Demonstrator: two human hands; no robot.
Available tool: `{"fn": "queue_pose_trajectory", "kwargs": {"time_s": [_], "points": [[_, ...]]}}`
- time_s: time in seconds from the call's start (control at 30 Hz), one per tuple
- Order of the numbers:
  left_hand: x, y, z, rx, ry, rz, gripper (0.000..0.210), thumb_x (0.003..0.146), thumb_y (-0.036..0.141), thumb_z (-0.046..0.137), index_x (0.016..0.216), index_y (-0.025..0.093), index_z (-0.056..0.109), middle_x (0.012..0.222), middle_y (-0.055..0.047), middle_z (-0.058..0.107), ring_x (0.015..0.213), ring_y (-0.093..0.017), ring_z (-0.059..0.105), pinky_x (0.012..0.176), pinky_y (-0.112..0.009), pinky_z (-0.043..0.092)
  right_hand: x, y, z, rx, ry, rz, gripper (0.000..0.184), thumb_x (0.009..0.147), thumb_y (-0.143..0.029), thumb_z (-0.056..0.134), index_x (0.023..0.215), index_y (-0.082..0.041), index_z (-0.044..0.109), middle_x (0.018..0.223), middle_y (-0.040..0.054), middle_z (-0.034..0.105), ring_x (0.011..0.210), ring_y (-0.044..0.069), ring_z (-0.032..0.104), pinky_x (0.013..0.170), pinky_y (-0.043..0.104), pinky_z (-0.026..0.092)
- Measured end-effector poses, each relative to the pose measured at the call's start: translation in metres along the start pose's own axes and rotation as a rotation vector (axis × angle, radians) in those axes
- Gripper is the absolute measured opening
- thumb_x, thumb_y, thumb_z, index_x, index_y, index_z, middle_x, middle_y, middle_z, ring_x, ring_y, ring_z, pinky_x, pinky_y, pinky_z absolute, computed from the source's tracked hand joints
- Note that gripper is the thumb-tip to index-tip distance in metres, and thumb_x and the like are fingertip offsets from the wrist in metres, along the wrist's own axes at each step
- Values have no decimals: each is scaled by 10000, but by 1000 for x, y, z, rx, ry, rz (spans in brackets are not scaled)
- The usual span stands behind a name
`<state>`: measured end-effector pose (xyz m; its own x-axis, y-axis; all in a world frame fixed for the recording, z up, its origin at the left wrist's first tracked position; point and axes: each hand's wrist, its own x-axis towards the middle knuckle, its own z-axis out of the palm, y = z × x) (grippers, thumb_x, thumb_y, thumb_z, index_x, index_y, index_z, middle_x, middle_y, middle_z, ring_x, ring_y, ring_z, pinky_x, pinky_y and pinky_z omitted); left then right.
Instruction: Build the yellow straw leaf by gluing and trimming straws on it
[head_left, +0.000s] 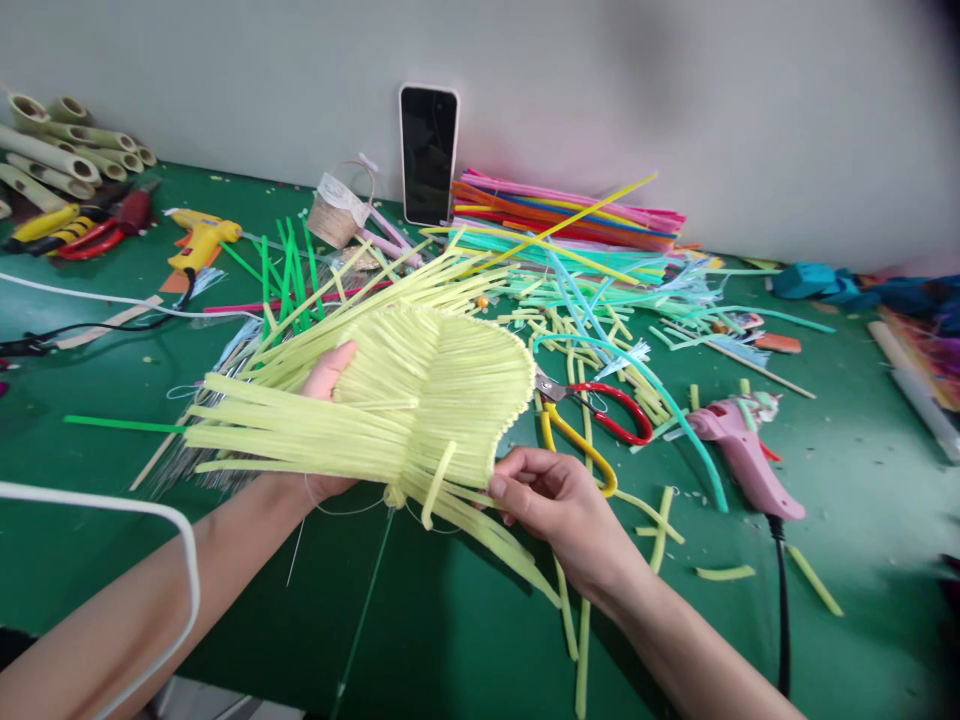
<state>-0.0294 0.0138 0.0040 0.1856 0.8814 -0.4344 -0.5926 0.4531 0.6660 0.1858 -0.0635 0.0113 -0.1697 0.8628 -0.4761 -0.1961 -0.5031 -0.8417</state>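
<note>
Strips, fuzzy and pale yellow-green, run side by side from a central rib to form a leaf-like piece [439, 390], held up over the green tabletop [862, 490] between the person's two hands. The left hand [327, 372] grips it at its left side, thumb showing on that edge and the palm largely hidden behind it. The right hand [559, 505] has its thumb and fingertips pinched together on the piece's lower right edge, so the bulk of it lies to the left of and beyond that hand. A thin green stem [367, 590] drops from the knotted base of the piece, and a slender needle [295, 553] hangs just below its left side.

Just right of the piece lie scissors [551, 389] with red and yellow handles; well to its right rests a pink glue gun [750, 455]. Beyond it stand a phone [429, 155], upright, and, left of that, a small basket [336, 218]; a yellow glue gun [202, 240] lies beyond its left side.
</note>
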Motion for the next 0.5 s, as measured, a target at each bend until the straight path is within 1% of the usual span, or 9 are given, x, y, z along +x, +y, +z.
{"fn": "queue_pose_trajectory", "kwargs": {"time_s": [0.1, 0.2, 0.27, 0.37, 0.43, 0.5], "points": [[0, 0, 1, -21, 2, -7, 598, 856, 500, 612, 1383, 221, 571, 1256, -30, 718, 1310, -338, 543, 1155, -490, 370, -1, -1, 2, -32, 34, 7, 259, 616, -299, 890, 668, -163, 676, 533, -41, 587, 511, 69, 450, 503, 188, 351], [0, 1, 3, -32, 12, -25, 603, 857, 493, 610, 1384, 203, 568, 1263, -40, 715, 1314, -339, 538, 1161, -487, 364, -1, -1, 2, -51, 51, 6, 268, 617, -313, 890, 672, -164, 675, 572, -23, 621, 536, 78, 485, 517, 191, 372], [-1, 2, 4, -37, 13, -25, 603, 857, 495, 607, 1380, 198, 569, 1275, -41, 708, 1322, -339, 530, 1165, -485, 358, -1, -1, 1, -45, 32, -4, 252, 643, -321, 881, 698, -165, 691, 592, -23, 635, 537, 71, 494, 526, 186, 382], [-2, 3, 7, -48, 28, -18, 580, 865, 491, 590, 1370, 206, 576, 1278, -30, 707, 1332, -339, 518, 1166, -485, 353, -1, -1, -1, -46, -23, -6, 240, 703, -364, 851, 744, -169, 719, 566, -39, 622, 473, 43, 428, 500, 179, 366], [-2, 3, 8, -52, 44, -11, 560, 873, 478, 577, 1365, 208, 580, 1268, -25, 712, 1331, -340, 519, 1162, -490, 356, -1, -1, -2, -51, -42, -9, 255, 718, -393, 840, 757, -167, 727, 569, -37, 631, 453, 35, 391, 475, 179, 345], [-2, 3, 9, -48, 47, -6, 559, 878, 473, 571, 1367, 203, 576, 1261, -29, 716, 1328, -341, 521, 1159, -494, 358, -1, 0, -2, -44, -42, -16, 271, 709, -404, 846, 758, -164, 728, 594, -25, 647, 479, 43, 429, 473, 178, 340]]}}
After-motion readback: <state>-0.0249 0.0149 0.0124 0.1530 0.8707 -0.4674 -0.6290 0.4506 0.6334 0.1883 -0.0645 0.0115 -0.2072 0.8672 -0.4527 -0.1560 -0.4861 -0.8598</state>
